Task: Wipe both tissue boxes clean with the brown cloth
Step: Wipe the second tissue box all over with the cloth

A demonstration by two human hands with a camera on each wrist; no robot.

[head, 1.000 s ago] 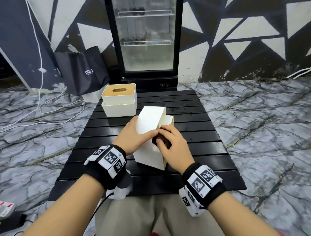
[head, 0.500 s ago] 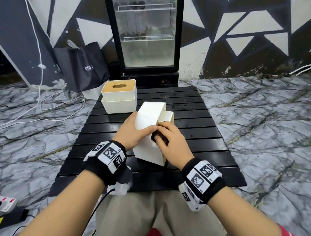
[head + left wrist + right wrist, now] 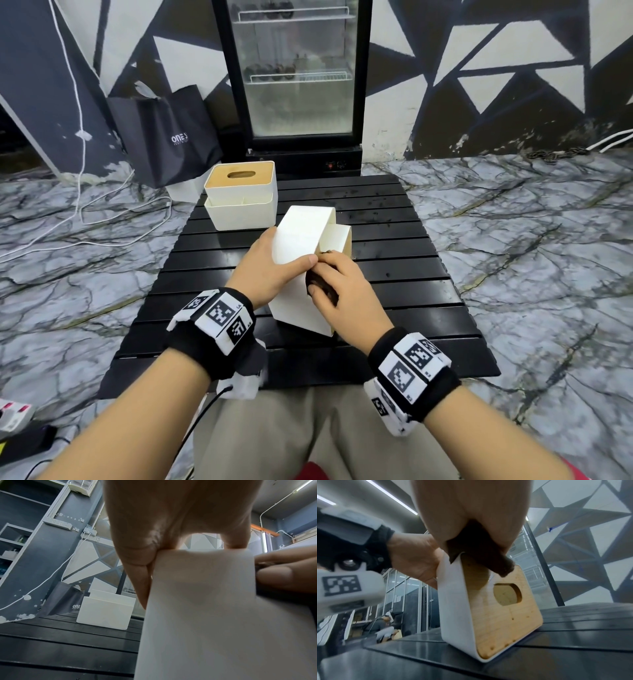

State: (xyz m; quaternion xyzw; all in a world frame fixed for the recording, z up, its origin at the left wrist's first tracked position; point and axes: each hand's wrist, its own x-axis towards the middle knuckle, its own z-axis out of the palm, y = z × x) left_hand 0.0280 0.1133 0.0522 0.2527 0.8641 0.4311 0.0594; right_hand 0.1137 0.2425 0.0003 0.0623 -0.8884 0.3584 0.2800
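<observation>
Head view: at frame centre the left hand (image 3: 270, 270) grips the tipped box (image 3: 301, 240) on the table (image 3: 428, 274), the right hand (image 3: 337, 287) presses the cloth (image 3: 317, 282) against it; box 2 (image 3: 239, 202) stands upper left. Left wrist view: fingers (image 3: 137, 561) clasp the box's white side (image 3: 214, 601). Right wrist view: the cloth (image 3: 479, 550), bunched in the fingers, lies on the wooden lid (image 3: 501, 608).

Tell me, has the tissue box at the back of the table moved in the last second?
No. The back tissue box sits at the same far-left corner of the black slatted table, on the same slats. Only the camera view shifted.
</observation>
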